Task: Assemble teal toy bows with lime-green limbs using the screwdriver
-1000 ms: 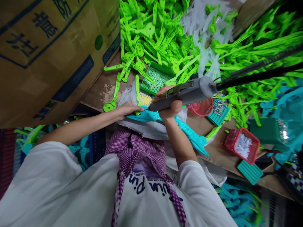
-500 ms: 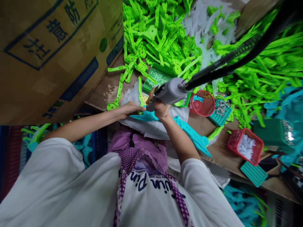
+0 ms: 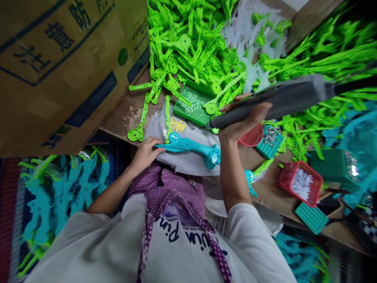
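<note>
A long turquoise plastic part lies on a pale cloth with a yellow cartoon figure. It has a round disc near its left end and a flared right end. My left hand pinches its narrow left end between thumb and fingers. In my right hand lies a grey electric screwdriver, slanted, its tip pointing left and apart from the turquoise part. A narrow green strip rests on the cloth just above the disc. Part of my right hand's grip is hidden behind the tool.
Piles of bright green plastic parts cover the back of the table. A green perforated basket holds small metal pieces. Red baskets and a teal tray stand to the right. A large cardboard box blocks the left.
The screwdriver has come off the turquoise part and swung up to the right with my right hand. My left hand has shifted left and down, to the part's left end.
</note>
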